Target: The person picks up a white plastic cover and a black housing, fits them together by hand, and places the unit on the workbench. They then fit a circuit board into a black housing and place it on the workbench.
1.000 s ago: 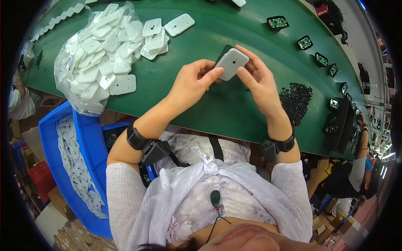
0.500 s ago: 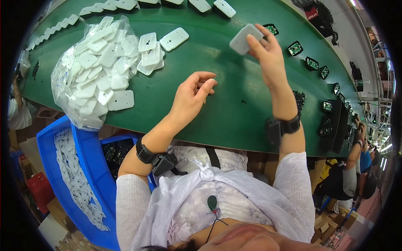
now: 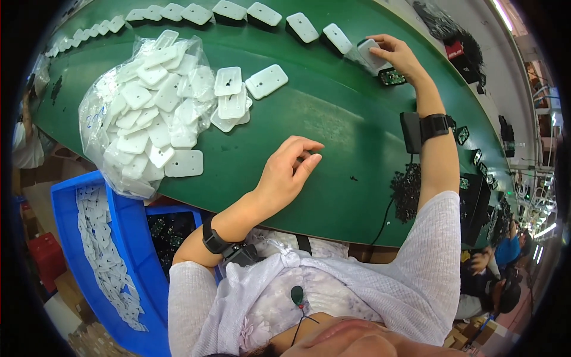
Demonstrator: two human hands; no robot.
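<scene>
My right hand (image 3: 399, 55) pinches a white plastic cover (image 3: 370, 53) at the far right of the table. A dark edge shows behind the cover; whether a black housing lies beneath it is hidden. Close beside these fingers lies a black housing with a green circuit board (image 3: 392, 77). My left hand (image 3: 288, 169) hovers over the middle of the green table (image 3: 333, 196), its fingers loosely bent, thumb and forefinger slightly apart, with nothing visible in them. A curved row of black housings topped by white covers (image 3: 302, 27) runs leftward from my right hand.
At left, a clear bag (image 3: 89, 128) spills white covers (image 3: 169, 95); a few loose covers (image 3: 231, 107) lie beside it. A blue bin (image 3: 122, 220) of white parts stands below the table edge. Small black parts (image 3: 406, 191) are heaped at right. Another person (image 3: 491, 279) is at far right.
My right hand has carried the white cover away from me to the end of the covered row. My left hand stays over the table's middle. The whole view has shifted slightly.
</scene>
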